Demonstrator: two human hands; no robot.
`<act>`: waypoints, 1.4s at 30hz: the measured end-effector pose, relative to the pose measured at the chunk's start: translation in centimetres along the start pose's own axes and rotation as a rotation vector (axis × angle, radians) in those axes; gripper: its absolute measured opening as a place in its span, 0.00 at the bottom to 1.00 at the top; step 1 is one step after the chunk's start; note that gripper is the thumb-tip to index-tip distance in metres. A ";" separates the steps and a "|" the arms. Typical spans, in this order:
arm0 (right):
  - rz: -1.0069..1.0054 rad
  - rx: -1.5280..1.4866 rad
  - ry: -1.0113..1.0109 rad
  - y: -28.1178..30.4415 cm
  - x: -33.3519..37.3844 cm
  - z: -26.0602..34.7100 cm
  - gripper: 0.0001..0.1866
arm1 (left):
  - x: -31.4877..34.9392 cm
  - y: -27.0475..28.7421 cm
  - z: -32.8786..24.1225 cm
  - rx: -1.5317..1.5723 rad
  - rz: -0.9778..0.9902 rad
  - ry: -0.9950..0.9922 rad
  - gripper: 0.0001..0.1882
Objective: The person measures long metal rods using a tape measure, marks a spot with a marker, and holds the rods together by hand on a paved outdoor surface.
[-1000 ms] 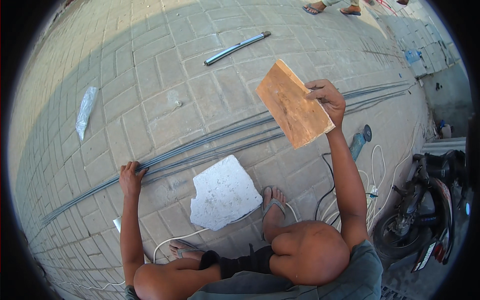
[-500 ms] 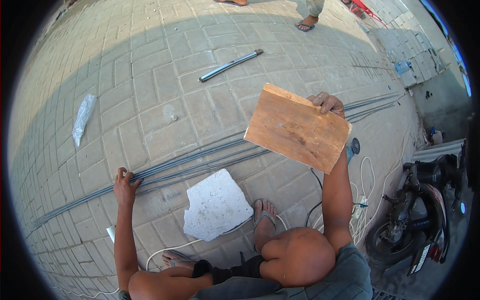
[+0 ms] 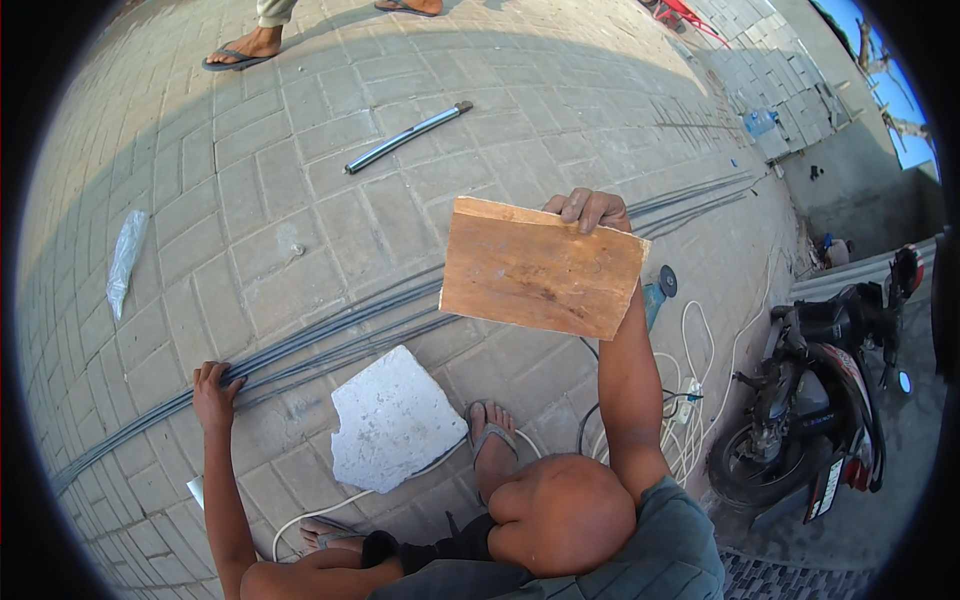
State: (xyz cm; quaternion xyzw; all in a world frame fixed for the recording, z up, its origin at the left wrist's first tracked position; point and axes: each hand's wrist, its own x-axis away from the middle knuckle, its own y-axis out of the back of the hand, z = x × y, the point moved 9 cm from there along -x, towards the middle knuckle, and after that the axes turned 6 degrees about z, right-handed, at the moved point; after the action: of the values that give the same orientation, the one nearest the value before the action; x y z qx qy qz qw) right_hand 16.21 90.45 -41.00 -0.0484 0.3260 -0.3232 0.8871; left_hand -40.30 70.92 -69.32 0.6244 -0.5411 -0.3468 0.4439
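My right hand (image 3: 592,210) grips a flat brown wooden board (image 3: 540,272) by its upper edge and holds it up above the paving. My fingers are bent over that edge, and the thumb is hidden behind the board. At the left, my left hand (image 3: 214,397) is closed over a bundle of long thin steel rods (image 3: 310,342) lying on the ground. The rods run from the lower left to the upper right and pass behind the board. Between my feet and the rods lies a broken-edged white slab (image 3: 395,420).
An angle grinder (image 3: 657,296) and tangled white cable (image 3: 690,400) lie right of my arm. A motorcycle (image 3: 820,400) stands at the right. A metal tube (image 3: 408,137) and a clear plastic-wrapped item (image 3: 127,262) lie farther off. Another person's foot (image 3: 245,48) shows at the top.
The board has tilted nearer level in my right hand. My left hand stays on the rods. The view has shifted, and the other person has stepped to the left.
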 end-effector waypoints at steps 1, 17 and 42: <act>-0.004 0.000 -0.003 0.0 0.1 -0.2 0.12 | 0.1 -0.1 0.0 0.001 0.004 -0.001 0.21; -0.003 -0.080 -0.063 -0.3 -0.3 -3.4 0.12 | 0.3 0.0 0.7 -0.001 -0.011 0.024 0.20; 0.013 0.626 -0.470 0.2 -1.2 -6.8 0.06 | 0.3 0.3 0.6 0.007 0.012 0.033 0.24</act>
State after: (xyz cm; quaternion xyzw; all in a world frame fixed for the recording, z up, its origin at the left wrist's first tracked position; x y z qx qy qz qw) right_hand 11.49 92.16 -45.69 0.1538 -0.0003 -0.3817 0.9114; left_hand -40.84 70.48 -69.27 0.6284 -0.5385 -0.3321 0.4525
